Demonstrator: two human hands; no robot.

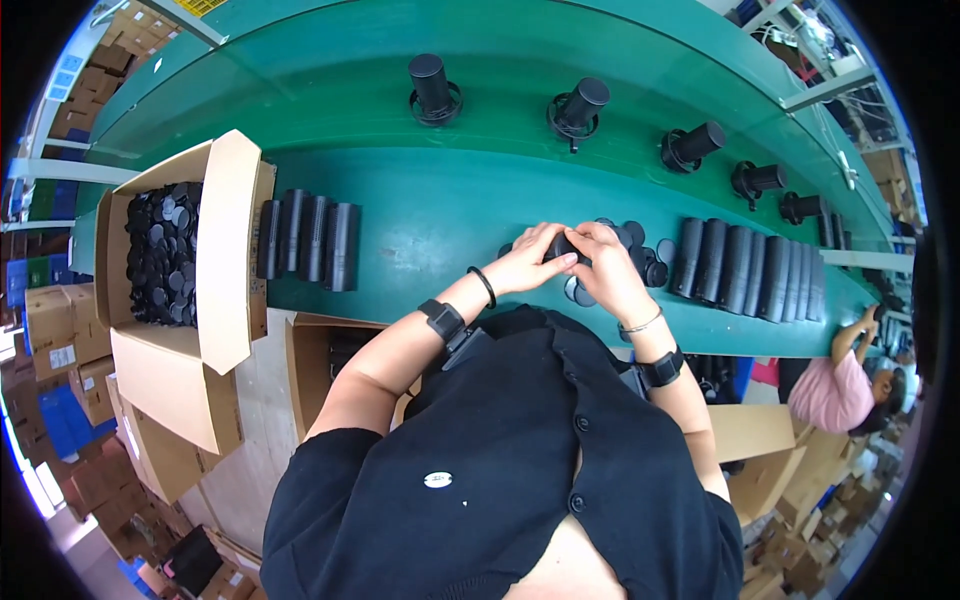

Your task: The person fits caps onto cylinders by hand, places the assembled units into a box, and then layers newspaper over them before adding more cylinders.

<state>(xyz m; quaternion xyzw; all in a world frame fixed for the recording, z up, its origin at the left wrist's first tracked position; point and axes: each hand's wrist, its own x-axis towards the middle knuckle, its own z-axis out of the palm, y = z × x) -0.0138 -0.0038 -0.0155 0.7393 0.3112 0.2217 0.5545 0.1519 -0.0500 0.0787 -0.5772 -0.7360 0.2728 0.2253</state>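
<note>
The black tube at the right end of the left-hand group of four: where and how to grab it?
Probably across the middle of the black tube, from above: it lies on its side, with its right flank free and a neighbouring tube close on its left.

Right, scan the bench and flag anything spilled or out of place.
Nothing looks spilled or damaged. The loose dark discs beside the right hand look untidy: they lie scattered and overlapping, while the black tubes farther right are lined up.

Four black tubes (pixel 314 240) at left, five ringed black cylinders (pixel 702 140) behind
</note>
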